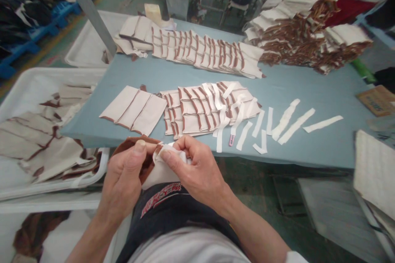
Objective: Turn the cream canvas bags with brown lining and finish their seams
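Observation:
Between my hands, at the table's near edge, is a cream and brown fabric piece (pixel 160 174). My left hand (pixel 126 172) is closed on its brown side. With thumb and fingers, my right hand (pixel 197 168) pinches the white part of the same piece; the exact folds under the fingertips are hidden. Just beyond, a sewn cream panel (pixel 134 109) with brown seams lies flat. To its right spreads an overlapping row of similar panels (pixel 197 111), with white strips (pixel 245 135) scattered over and beside it. A small pink clip-like item (pixel 231 139) lies among the strips.
The blue-topped table (pixel 293 86) carries another row of panels (pixel 203 51) and a tall brown-and-cream fabric heap (pixel 302 28) at the back. White bins (pixel 55 72) with fabric pieces stand left. A metal post (pixel 88 6) rises at the table's left corner.

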Motion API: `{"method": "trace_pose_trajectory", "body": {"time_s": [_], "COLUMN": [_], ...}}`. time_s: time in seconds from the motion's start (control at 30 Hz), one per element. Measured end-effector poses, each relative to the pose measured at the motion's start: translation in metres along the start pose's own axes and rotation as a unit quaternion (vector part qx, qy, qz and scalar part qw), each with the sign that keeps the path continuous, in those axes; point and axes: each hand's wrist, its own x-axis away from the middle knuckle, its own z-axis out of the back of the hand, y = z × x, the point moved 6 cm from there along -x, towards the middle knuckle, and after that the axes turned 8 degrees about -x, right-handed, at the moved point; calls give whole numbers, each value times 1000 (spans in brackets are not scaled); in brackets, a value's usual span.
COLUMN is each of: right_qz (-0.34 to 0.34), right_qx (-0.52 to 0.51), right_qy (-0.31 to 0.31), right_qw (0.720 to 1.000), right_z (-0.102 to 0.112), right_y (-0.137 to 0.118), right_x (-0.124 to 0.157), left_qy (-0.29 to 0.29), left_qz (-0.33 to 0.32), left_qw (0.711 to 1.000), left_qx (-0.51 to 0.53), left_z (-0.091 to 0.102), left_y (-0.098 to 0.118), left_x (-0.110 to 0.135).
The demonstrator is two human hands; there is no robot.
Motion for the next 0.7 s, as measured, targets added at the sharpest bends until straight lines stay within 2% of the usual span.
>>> {"method": "trace_pose_trajectory", "body": {"time_s": [0.13,0.47,0.6,0.7], "right_qz": [-22,-20,-28,-35], "right_qx": [-10,-110,-94,-85], "right_qy": [-19,-53,-59,-57], "right_qw": [1000,992,993,994], "right_z": [-1,-7,-8,-8], "right_y": [6,12,13,14], "right_x": [-1,-4,-4,-4], "left_qy": [-36,11,28,19], "left_qz": [-5,-15,-24,-31], "left_qw": [999,999,999,999], "left_qx": [7,26,3,-11], "left_z": [2,-1,-2,-1], "left_y": [-1,-4,2,3], "left_x": [0,6,11,10]}}
